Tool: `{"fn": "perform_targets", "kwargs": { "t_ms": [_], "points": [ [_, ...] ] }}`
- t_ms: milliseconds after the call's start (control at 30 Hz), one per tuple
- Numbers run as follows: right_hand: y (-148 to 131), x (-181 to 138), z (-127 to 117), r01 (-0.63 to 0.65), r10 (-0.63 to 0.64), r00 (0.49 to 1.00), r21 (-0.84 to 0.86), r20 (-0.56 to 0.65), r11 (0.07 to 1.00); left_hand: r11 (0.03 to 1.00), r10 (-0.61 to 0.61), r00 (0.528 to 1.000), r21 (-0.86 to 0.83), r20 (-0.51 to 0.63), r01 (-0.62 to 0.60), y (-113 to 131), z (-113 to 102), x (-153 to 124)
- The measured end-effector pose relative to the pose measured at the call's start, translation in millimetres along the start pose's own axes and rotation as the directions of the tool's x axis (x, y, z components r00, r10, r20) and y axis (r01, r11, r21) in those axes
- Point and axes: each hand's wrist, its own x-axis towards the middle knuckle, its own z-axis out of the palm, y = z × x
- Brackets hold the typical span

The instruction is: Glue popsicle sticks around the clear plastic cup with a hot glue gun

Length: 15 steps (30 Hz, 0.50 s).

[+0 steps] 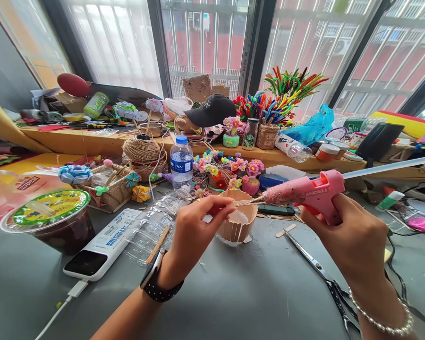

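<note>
Between thumb and fingers, my left hand (203, 226) pinches a short wooden craft stick (241, 203), held level above the table. Wrapped around the handle of a pink hot glue gun (304, 193) is my right hand (350, 236); a long clear glue stick (389, 166) juts from its back. The gun's nozzle is at the craft stick's right end; whether they touch I cannot tell. Just behind and below stands a small cup (236, 231) ringed with upright wooden sticks, white inside. Scissors (318, 269) lie below my right hand.
A clear plastic bottle (152, 226) lies left of my left hand, a loose craft stick (158, 245) against it. Further left are a white power bank (102, 250) with a cable and a lidded drink cup (53, 217). Twine (143, 153), a water bottle (182, 163) and flowers stand behind.
</note>
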Motion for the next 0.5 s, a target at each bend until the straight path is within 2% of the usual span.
{"fn": "perform_targets", "kwargs": {
  "t_ms": [233,500],
  "points": [
    [-0.7,1.5,-2.1,0.002,-0.002,1.0,0.005,0.001,1.0,1.0,0.005,1.0,-0.012,0.007,-0.005,-0.3,-1.2,-0.5],
    [2.7,2.5,-4.5,-0.061,0.061,0.998,-0.018,-0.007,0.998,1.0,-0.001,1.0,0.003,-0.008,0.001,0.3,-3.3,0.3]
  ]
}}
